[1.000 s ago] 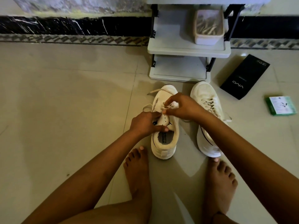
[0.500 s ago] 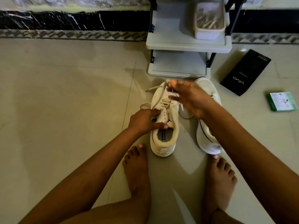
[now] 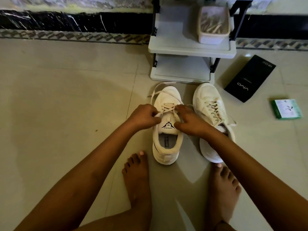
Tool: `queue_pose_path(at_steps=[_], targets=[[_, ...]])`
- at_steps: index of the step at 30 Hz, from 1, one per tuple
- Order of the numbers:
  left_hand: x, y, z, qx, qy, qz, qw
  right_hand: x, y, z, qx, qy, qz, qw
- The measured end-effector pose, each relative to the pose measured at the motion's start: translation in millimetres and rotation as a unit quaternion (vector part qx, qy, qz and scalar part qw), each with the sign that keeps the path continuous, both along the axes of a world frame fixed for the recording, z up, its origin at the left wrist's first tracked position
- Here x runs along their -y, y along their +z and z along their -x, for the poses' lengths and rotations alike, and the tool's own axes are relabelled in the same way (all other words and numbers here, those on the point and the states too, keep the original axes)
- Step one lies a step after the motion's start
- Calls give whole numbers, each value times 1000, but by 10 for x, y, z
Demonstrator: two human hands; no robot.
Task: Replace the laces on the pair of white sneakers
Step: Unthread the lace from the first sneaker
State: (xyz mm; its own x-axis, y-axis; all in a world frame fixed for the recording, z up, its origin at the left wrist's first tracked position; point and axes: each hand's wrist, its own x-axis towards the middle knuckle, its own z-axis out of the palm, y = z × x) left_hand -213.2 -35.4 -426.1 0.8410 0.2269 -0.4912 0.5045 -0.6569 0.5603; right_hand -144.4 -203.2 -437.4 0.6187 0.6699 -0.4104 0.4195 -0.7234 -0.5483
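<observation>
Head view: two white sneakers on floor (image 3: 66,100). Left sneaker (image 3: 167,130) under both hands, part-laced; right sneaker (image 3: 211,104) just right of grip, fully laced. Left hand (image 3: 143,116) curled, grip pinching lace (image 3: 164,108) at left eyelets. Right hand (image 3: 189,120) curled, grip on lace at right eyelets. One shelf rack (image 3: 191,49) beyond, one tub (image 3: 214,24) on it. One black box (image 3: 250,78), one green box (image 3: 285,109) far right. Two bare feet nearer. Versus 0.5 s ago: right hand dropped from raised lace pull, left hand shifted from collar up to eyelets.
</observation>
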Motion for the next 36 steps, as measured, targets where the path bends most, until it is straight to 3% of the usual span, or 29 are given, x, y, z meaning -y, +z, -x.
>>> queue_pose_path(at_steps=[2, 5, 7, 9, 12, 17, 21, 29, 36], targets=[[-77, -13, 46, -9, 91, 108, 990, 53, -8, 11, -82, -17, -43, 996], [-80, -45, 95, -5, 138, 161, 977, 127, 1, 48, -154, -29, -80, 984], [-51, -58, 90, 24, 109, 112, 987, 121, -15, 55, -111, 2, -56, 992], [-25, -54, 77, 79, 29, -11, 996, 80, -35, 97, -47, 37, -8, 998], [82, -8, 19, 130, -83, -162, 975, 28, -106, 221, 14, 44, 58, 997], [273, -27, -89, 107, -156, -335, 923, 11, -164, 325, 63, 39, 94, 993], [335, -86, -179, 68, -172, -353, 917, 4, -220, 389, 108, 31, 106, 988], [344, -39, -219, 67, -79, -207, 973, 1, -271, 472, 127, 36, 97, 986], [291, 9, -117, 82, -106, -298, 945, 19, -306, 474, 137, 23, 90, 986]])
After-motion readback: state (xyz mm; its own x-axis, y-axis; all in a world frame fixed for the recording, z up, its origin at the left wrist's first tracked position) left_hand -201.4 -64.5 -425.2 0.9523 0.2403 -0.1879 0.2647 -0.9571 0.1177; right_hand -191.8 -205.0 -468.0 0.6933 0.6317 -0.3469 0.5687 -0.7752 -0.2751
